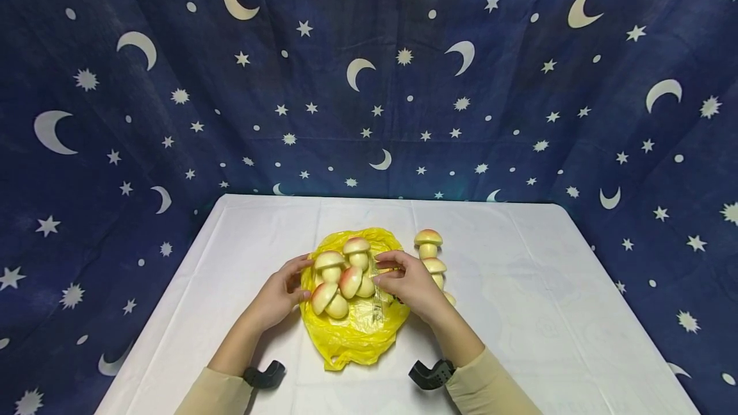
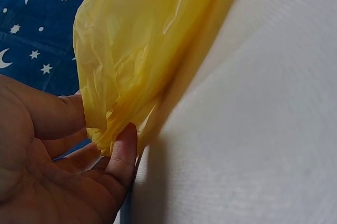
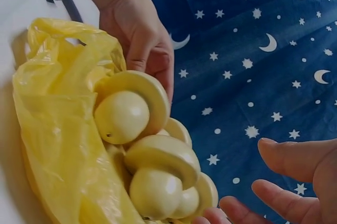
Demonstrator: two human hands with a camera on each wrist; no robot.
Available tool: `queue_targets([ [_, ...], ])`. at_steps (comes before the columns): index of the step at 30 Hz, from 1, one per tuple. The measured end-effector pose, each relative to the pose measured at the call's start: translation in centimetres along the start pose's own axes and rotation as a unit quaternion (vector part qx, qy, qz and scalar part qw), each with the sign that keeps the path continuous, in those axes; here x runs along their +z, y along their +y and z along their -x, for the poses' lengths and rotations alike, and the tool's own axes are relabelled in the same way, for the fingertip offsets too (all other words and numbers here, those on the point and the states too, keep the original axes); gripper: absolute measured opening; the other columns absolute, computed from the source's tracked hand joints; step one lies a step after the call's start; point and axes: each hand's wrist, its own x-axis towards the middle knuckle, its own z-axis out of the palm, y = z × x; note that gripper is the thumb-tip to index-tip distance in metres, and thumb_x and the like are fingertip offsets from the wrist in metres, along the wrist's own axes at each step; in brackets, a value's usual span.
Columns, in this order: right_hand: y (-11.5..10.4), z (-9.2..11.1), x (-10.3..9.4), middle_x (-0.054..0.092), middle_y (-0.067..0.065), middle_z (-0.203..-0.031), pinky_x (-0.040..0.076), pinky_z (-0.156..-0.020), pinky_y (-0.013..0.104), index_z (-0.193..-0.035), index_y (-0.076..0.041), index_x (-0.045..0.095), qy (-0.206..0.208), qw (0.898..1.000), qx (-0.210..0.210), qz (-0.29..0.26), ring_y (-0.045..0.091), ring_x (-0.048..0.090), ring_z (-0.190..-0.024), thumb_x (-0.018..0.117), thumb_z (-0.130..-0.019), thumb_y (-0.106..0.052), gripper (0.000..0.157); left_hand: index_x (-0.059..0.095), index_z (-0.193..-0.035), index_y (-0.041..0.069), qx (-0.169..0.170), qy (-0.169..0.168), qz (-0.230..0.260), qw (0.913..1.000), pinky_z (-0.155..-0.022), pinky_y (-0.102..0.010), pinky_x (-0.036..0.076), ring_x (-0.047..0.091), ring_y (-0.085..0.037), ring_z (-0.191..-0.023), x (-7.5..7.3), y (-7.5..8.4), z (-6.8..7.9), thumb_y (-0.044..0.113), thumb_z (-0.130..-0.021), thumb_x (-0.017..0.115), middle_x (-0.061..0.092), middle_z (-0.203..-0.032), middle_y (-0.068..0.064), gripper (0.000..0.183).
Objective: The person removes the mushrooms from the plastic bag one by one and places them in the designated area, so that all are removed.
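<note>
A yellow plastic bag [image 1: 352, 341] lies flat on the table, with several toy mushrooms [image 1: 330, 260] grouped on it, their cream caps blushed red. My left hand [image 1: 278, 295] grips the bag's left edge; in the left wrist view, thumb and fingers [image 2: 124, 147] close around the gathered yellow film. Over the bag's right side is my right hand [image 1: 414, 282], fingers loosely bent and holding nothing. In the right wrist view its spread fingers [image 3: 287, 197] stand beside the mushrooms [image 3: 158, 192], whose rounded stem ends face the camera.
Right of the bag, more mushrooms stand in a column: one at the back [image 1: 428, 242], another [image 1: 435, 268] nearer, and a third [image 1: 450, 298] partly hidden by my right wrist. A white cloth [image 1: 548, 312] covers the table. A dark blue star-and-moon curtain [image 1: 403, 114] surrounds it.
</note>
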Motion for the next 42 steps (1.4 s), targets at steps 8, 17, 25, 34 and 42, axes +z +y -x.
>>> queue_targets([
  [8,0.7,-0.4,1.1,0.069,0.023,-0.135,0.064,-0.095,0.038,-0.14,0.001,0.065,0.005,1.0,-0.001,0.005,0.026,0.074,-0.11,0.081,-0.094,-0.011,0.05,0.052,-0.158,0.01,0.002,0.004,-0.002,1.0,-0.126,-0.059,0.042,0.048,-0.043,-0.152,0.0,0.1,0.1,-0.002,-0.099,0.071,0.034,-0.176,-0.01,0.063],
  [17,1.4,-0.9,2.0,0.071,0.02,-0.133,0.064,-0.093,0.038,-0.136,-0.004,0.068,0.014,1.0,-0.002,0.014,0.025,0.073,-0.11,0.083,-0.092,-0.012,0.047,0.053,-0.157,0.007,0.006,0.001,0.002,1.0,-0.125,-0.058,0.043,0.05,-0.043,-0.151,-0.1,0.0,0.2,-0.002,-0.098,0.072,0.033,-0.176,-0.012,0.062],
  [25,1.5,-1.2,2.3,0.072,0.017,-0.132,0.064,-0.091,0.038,-0.134,-0.007,0.07,0.016,0.999,0.0,0.041,0.026,0.071,-0.111,0.084,-0.092,-0.015,0.045,0.054,-0.155,0.005,0.014,-0.002,0.005,0.9999,-0.126,-0.058,0.04,0.047,-0.043,-0.153,-0.2,-0.2,0.1,-0.002,-0.099,0.072,0.031,-0.177,-0.012,0.06],
  [34,1.7,-1.5,2.7,0.073,0.015,-0.129,0.064,-0.092,0.038,-0.132,-0.006,0.071,0.01,0.999,-0.002,0.052,0.025,0.071,-0.108,0.084,-0.092,-0.014,0.043,0.053,-0.156,0.005,0.016,-0.002,0.009,0.9998,-0.125,-0.057,0.043,0.047,-0.043,-0.154,-0.1,-0.4,0.0,-0.003,-0.098,0.072,0.029,-0.178,-0.012,0.061],
  [42,1.9,-1.7,2.8,0.073,0.012,-0.13,0.064,-0.094,0.04,-0.131,-0.007,0.071,-0.008,0.998,0.004,0.064,0.027,0.071,-0.113,0.085,-0.091,-0.019,0.043,0.054,-0.156,0.007,0.009,0.0,-0.002,1.0,-0.126,-0.057,0.042,0.048,-0.042,-0.153,0.0,0.0,-0.1,-0.002,-0.099,0.072,0.03,-0.178,-0.012,0.061],
])
